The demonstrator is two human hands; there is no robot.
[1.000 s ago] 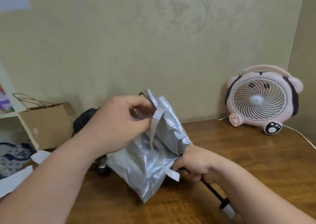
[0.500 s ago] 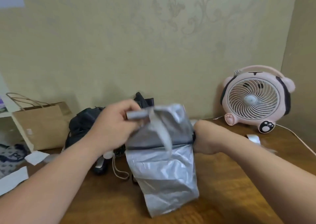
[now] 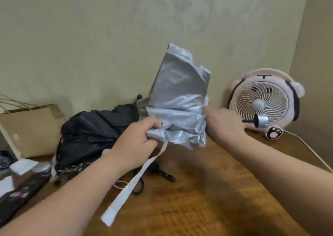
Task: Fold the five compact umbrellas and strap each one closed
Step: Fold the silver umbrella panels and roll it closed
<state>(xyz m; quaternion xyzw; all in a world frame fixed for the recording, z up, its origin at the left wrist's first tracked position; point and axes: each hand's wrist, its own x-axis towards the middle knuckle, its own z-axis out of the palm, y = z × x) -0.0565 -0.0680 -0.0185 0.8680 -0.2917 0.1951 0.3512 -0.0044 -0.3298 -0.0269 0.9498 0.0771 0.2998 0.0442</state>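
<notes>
A silver compact umbrella [image 3: 178,98] is held in the air above the wooden table [image 3: 207,199], its loose canopy flaring upward. My left hand [image 3: 138,142] grips the crumpled fabric at its lower left edge. The umbrella's white strap [image 3: 133,183] hangs down from that hand toward the table. My right hand [image 3: 223,124] grips the umbrella's right end, and the black shaft with its silver handle cap [image 3: 261,123] sticks out to the right of it. A heap of black unfolded umbrellas [image 3: 95,133] lies on the table behind my left arm.
A pink animal-shaped desk fan [image 3: 264,102] stands at the back right, its white cable [image 3: 310,149] trailing along the table. A brown paper bag [image 3: 30,127] stands at the back left. A dark folded umbrella [image 3: 19,194] and white paper scraps lie at the left edge.
The silver umbrella has been turned and lifted, its canopy now flaring upward instead of hanging down. The strap has dropped free below my left hand, and the handle now points right toward the fan.
</notes>
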